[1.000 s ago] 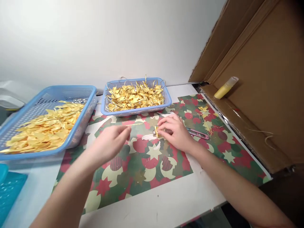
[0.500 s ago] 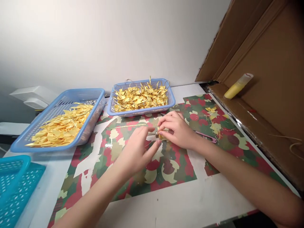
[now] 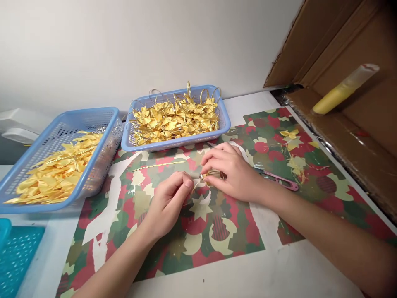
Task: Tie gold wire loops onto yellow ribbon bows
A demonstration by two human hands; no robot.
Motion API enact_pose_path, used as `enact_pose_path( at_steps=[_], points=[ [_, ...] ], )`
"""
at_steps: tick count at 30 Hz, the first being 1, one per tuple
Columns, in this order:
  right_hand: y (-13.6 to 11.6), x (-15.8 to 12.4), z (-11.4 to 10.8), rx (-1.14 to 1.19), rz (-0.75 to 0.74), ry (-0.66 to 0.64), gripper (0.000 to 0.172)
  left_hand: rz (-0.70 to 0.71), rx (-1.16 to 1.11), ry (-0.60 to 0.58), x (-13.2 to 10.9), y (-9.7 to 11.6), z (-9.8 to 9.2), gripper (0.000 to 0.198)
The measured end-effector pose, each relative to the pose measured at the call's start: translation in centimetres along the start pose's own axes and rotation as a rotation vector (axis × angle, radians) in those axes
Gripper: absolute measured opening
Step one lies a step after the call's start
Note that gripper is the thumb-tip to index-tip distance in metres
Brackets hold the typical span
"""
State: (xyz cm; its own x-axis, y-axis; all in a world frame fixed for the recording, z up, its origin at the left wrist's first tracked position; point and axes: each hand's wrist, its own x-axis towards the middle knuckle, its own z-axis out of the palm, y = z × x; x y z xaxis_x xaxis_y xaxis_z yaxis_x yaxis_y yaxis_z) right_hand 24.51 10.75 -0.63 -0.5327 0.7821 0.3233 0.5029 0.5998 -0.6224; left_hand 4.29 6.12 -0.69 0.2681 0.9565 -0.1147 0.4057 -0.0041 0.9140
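Note:
My right hand [image 3: 231, 170] is closed in a pinch on a small yellow ribbon bow [image 3: 204, 176], with a thin gold loop curving under its fingers. Most of the bow is hidden by those fingers. Just to the left, my left hand [image 3: 170, 200] is closed, thumb pressed to the curled forefinger, on a thin pale yellow strand [image 3: 196, 184] that runs to the bow. Beyond the left hand lies a straight gold tie strip [image 3: 159, 166]. Pink-handled snips [image 3: 283, 181] lie partly under my right forearm.
A blue basket [image 3: 175, 144] at the back holds yellow bows with gold loops. Yellow ribbon pieces fill another blue basket [image 3: 107, 159] on the left, near a teal basket [image 3: 23, 256]. At right are a loose bow [image 3: 290, 134], thread scraps [image 3: 298, 169], a yellow-filled tube [image 3: 344, 91] and cardboard [image 3: 335, 37].
My left hand has gone from spread fingers to a closed pinch on the strand, which now stretches from the bow. My right hand keeps its hold. The camera view has shifted slightly.

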Motion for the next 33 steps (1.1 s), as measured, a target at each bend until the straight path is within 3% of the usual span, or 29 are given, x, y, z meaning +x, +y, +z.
enact_pose_path(
  at_steps=[6,16,20,22,24,29,33],
  points=[
    [-0.4,0.1,-0.2,0.011,-0.012,-0.006,0.013,0.126,0.248,-0.029,0.3,1.2,0.5,0.017],
    [0.0,0.0,-0.8,-0.038,-0.018,-0.020,0.006,0.159,0.217,-0.045,0.7,0.7,0.5,0.030],
    [0.3,0.1,-0.7,-0.063,-0.034,-0.020,0.012,0.175,0.211,0.054,0.9,0.7,0.9,0.024],
    [0.2,0.2,-0.9,-0.059,-0.042,-0.021,0.013,0.191,0.287,0.141,1.1,0.7,1.0,0.012],
    [0.2,0.3,-1.3,-0.051,-0.040,-0.004,0.010,0.180,0.406,0.210,1.2,0.6,0.9,0.017],
    [0.7,0.8,-2.0,-0.052,0.093,0.072,0.006,0.080,0.516,0.150,1.9,0.5,0.4,0.014],
    [1.2,1.1,-0.9,-0.093,0.275,-0.008,0.009,0.050,0.491,0.115,3.3,0.8,0.1,0.015]
  ],
)
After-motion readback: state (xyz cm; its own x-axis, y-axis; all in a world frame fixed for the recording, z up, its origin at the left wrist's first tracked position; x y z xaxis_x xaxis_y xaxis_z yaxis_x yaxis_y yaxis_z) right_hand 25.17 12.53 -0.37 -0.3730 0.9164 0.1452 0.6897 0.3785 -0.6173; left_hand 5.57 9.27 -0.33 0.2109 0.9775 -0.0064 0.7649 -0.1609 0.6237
